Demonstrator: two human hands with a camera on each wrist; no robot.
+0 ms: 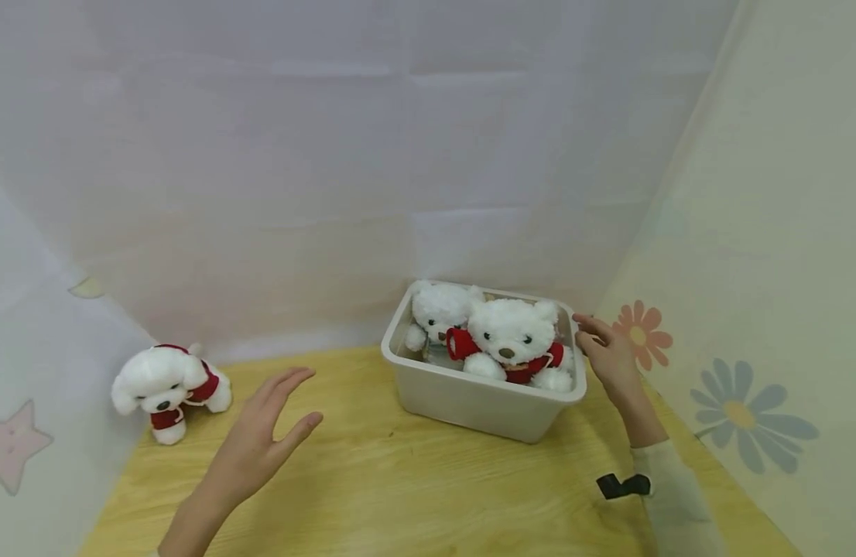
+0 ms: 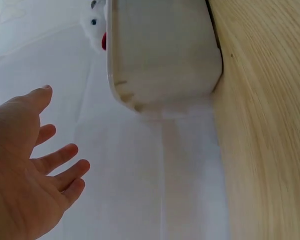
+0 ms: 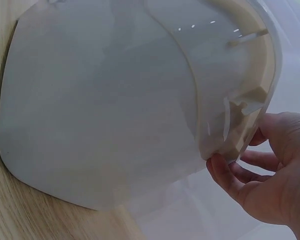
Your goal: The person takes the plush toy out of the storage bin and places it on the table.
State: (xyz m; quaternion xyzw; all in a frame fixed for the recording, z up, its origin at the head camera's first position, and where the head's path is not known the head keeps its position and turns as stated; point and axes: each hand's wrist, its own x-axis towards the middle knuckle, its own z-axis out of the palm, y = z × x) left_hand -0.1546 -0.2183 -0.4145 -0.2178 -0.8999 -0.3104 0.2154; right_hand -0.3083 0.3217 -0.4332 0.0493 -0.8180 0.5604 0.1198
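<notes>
A pale plastic bin [image 1: 470, 402] stands on the table, tilted askew to the back wall. Inside it sit two white plush bears: one in a red top [image 1: 515, 333] at the front right, the other [image 1: 442, 305] behind and to its left. My right hand [image 1: 607, 360] is at the bin's back right corner; in the right wrist view its curled fingers [image 3: 229, 180] grip the rim from below. My left hand [image 1: 257, 441] hovers left of the bin, fingers spread and thumb apart, holding nothing. Left of that hand, a white plush dog [image 1: 166, 387] in red clothing is on the table.
The wooden table [image 1: 372, 495] runs up to a white cloth wall [image 1: 296, 193] at the back. Printed side walls close it in, with a star at left and flowers [image 1: 737, 414] at right. A black strap [image 1: 623, 486] is on the right sleeve.
</notes>
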